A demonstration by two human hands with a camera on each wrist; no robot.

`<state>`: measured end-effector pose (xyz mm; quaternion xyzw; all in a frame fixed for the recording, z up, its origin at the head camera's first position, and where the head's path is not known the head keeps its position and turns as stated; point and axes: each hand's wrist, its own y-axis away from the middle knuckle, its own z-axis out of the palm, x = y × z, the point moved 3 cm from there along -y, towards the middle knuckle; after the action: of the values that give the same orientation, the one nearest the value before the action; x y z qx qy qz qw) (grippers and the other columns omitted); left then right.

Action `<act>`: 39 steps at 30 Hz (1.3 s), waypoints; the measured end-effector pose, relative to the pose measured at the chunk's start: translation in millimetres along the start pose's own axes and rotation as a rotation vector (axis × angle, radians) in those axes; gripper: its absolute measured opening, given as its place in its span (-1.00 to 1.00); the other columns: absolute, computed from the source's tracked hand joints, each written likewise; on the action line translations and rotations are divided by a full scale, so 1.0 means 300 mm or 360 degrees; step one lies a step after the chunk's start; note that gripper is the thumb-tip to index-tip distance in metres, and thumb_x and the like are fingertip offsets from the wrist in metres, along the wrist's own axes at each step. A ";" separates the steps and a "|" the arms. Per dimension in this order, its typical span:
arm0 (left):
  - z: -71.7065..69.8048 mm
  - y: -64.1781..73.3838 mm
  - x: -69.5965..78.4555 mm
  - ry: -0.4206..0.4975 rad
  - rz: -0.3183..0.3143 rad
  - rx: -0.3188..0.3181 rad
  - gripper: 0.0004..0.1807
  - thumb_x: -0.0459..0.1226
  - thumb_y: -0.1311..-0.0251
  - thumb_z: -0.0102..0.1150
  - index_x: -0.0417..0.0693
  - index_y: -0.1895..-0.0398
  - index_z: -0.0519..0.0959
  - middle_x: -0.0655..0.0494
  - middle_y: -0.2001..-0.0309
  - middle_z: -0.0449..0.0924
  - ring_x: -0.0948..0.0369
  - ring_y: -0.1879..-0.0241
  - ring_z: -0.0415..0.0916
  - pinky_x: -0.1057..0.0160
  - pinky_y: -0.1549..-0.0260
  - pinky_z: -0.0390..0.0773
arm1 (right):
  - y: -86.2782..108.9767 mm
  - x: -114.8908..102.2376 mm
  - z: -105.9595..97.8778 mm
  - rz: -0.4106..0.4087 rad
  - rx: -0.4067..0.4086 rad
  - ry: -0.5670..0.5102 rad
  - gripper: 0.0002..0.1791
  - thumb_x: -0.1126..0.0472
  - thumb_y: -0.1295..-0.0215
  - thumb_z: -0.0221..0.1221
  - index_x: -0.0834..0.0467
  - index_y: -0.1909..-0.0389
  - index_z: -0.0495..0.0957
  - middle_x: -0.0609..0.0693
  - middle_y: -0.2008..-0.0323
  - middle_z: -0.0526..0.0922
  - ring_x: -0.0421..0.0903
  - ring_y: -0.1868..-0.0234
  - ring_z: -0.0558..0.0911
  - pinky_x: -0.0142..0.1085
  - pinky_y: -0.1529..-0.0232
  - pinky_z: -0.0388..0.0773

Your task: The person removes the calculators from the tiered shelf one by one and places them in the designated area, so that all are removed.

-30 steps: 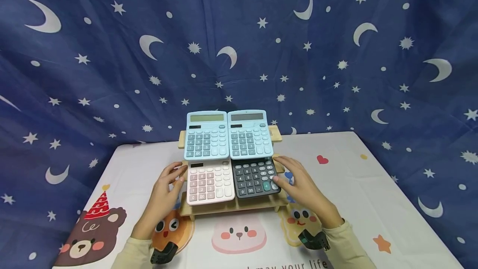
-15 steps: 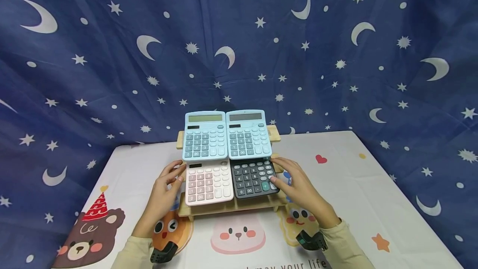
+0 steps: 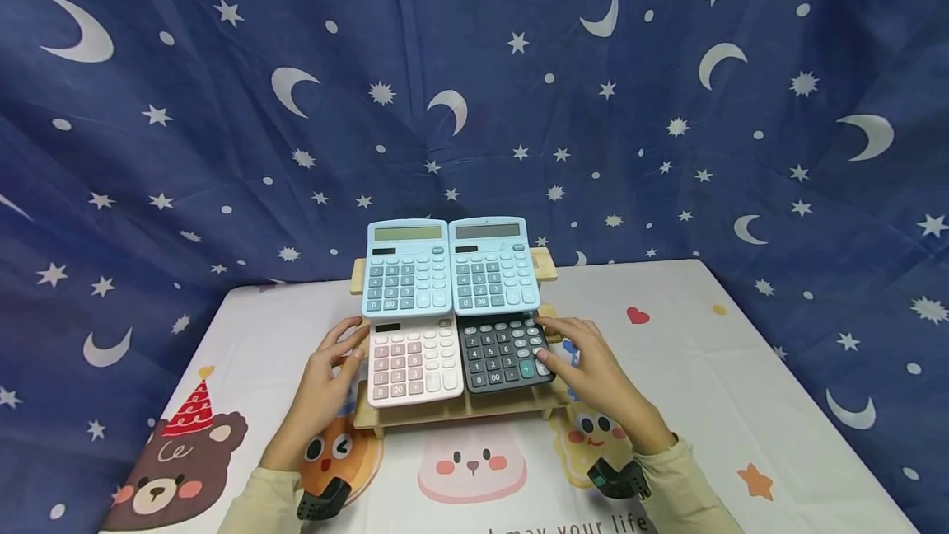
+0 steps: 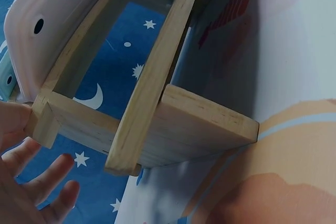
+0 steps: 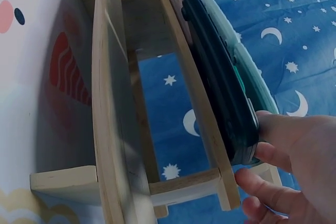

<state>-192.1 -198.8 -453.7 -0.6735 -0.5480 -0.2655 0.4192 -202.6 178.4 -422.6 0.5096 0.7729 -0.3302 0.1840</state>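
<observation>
A wooden stand (image 3: 474, 409) bears two rows of calculators. Light blue ones, the left (image 3: 408, 270) and the right (image 3: 494, 266), lie above a pink-and-white calculator (image 3: 415, 361) and a black calculator (image 3: 507, 355). My left hand (image 3: 326, 377) is at the left side of the pink one; in the left wrist view its fingers (image 4: 50, 179) are spread loosely by the stand's corner. My right hand (image 3: 596, 369) pinches the black calculator's right edge, thumb over its keys and index finger at its side. The other right fingers (image 5: 268, 190) hang loosely beside the stand.
Under the stand, a white cartoon-printed cloth (image 3: 474, 509) covers the table. Behind it hangs a dark blue curtain (image 3: 504, 171) with moons and stars. Black wrist devices sit under both wrists, the left device (image 3: 324, 501) and the right device (image 3: 618, 478).
The head view has shifted slightly since the first frame. Both hands and all the calculators hold the same places relative to each other.
</observation>
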 end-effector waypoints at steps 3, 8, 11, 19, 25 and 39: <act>-0.001 0.001 0.001 -0.0003 0.0008 0.0002 -0.58 -0.34 -0.51 -0.03 -0.29 -0.35 0.47 -0.11 -0.51 0.28 -0.12 -0.52 0.18 0.31 -0.03 0.47 | 0.000 -0.002 0.000 0.0021 0.0002 0.0015 -0.48 0.19 -0.26 0.37 0.06 -0.27 0.57 -0.01 0.09 0.70 0.02 -0.02 0.51 -0.13 0.03 0.43; 0.000 0.002 0.000 0.0005 0.0025 0.0013 -0.58 -0.33 -0.51 -0.02 -0.29 -0.35 0.47 -0.13 -0.50 0.28 -0.12 -0.51 0.20 0.39 0.00 0.45 | -0.001 -0.006 -0.001 0.0041 -0.0051 -0.0022 -0.48 0.19 -0.29 0.35 0.10 -0.27 0.56 -0.11 0.33 0.65 -0.06 0.24 0.50 -0.32 0.24 0.38; 0.001 0.002 -0.002 0.0018 0.0033 0.0021 -0.58 -0.33 -0.51 -0.02 -0.29 -0.35 0.47 -0.15 -0.50 0.28 -0.11 -0.50 0.21 0.45 0.02 0.44 | -0.002 -0.005 -0.001 0.0053 -0.0114 -0.0081 -0.48 0.21 -0.33 0.31 0.11 -0.31 0.52 -0.12 0.38 0.65 -0.17 0.35 0.47 -0.39 0.36 0.39; 0.002 0.004 -0.004 0.0017 0.0035 0.0024 -0.58 -0.33 -0.52 -0.02 -0.29 -0.35 0.47 -0.15 -0.50 0.28 -0.12 -0.50 0.21 0.48 0.02 0.45 | 0.000 0.010 0.011 0.0111 -0.0296 -0.0357 -0.41 0.23 -0.46 0.17 0.12 -0.47 0.32 0.09 0.17 0.77 -0.20 0.33 0.62 -0.40 0.30 0.56; 0.002 0.002 -0.001 0.0008 0.0053 0.0026 -0.58 -0.32 -0.52 -0.02 -0.28 -0.35 0.47 -0.16 -0.49 0.28 -0.12 -0.50 0.22 0.47 0.01 0.46 | -0.010 0.044 0.025 0.0109 -0.0433 -0.0840 -0.39 0.32 -0.55 0.00 0.22 -0.56 0.12 0.40 -0.13 0.63 -0.27 0.23 0.69 -0.40 0.35 0.61; 0.003 0.009 0.002 -0.0063 0.0081 0.0046 -0.59 -0.33 -0.52 -0.03 -0.30 -0.34 0.48 -0.17 -0.49 0.30 -0.16 -0.48 0.24 0.48 0.01 0.45 | -0.020 0.098 0.034 0.0300 -0.0495 -0.1275 -0.32 0.30 -0.52 0.08 0.25 -0.57 0.08 -0.22 0.14 0.79 -0.32 0.32 0.68 -0.48 0.35 0.55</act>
<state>-189.5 -197.9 -454.3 -0.6862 -0.5425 -0.2335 0.4246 -220.7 189.5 -446.3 0.3758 0.6313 -0.3631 0.5730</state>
